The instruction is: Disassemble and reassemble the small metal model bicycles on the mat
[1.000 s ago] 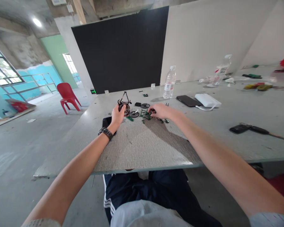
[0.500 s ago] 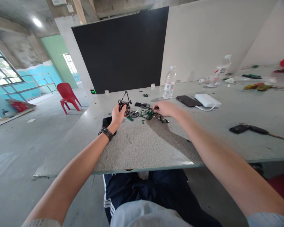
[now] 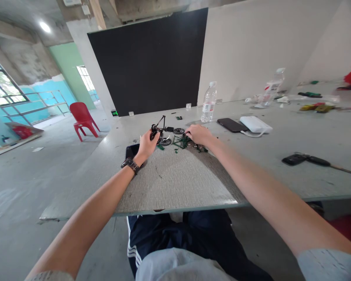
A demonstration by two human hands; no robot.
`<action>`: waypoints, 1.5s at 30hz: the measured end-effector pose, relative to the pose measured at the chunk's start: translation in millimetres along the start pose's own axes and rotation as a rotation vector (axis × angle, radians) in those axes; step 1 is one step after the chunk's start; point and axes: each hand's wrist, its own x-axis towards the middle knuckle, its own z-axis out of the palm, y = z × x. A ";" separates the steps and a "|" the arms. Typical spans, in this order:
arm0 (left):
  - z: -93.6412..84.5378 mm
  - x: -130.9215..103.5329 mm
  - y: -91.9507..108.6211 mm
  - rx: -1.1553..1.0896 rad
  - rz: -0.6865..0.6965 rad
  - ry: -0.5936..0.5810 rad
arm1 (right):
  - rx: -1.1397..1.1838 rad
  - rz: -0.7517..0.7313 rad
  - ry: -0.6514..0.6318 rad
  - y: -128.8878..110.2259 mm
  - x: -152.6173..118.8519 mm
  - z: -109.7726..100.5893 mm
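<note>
My left hand (image 3: 148, 145) is closed on a small black model bicycle (image 3: 161, 127), held tilted a little above the table. Just right of it lie a loose spoked wheel (image 3: 165, 141), another wheel (image 3: 179, 131) and a small black block (image 3: 169, 129). My right hand (image 3: 197, 134) is over the green parts (image 3: 180, 142), its fingers pressed together; whatever they hold, if anything, is too small to make out. Small silvery parts (image 3: 199, 146) lie below that hand. A green piece (image 3: 160, 147) rests near my left fingers.
A dark phone (image 3: 131, 151) lies under my left wrist. Beyond my right hand stand a plastic bottle (image 3: 209, 102), a dark phone (image 3: 231, 125) and a white power bank (image 3: 256, 125). Keys (image 3: 295, 159) lie at the right. The table's front edge (image 3: 175, 211) is near my lap.
My left hand has moved slightly right and turned the model bicycle, so its frame now leans to the right. My right hand has shifted a little left, its fingers closer together.
</note>
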 end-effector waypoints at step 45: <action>-19.9 -5.8 18.1 0.654 0.589 -0.321 | 0.805 -0.217 0.159 -61.1 -29.6 -48.8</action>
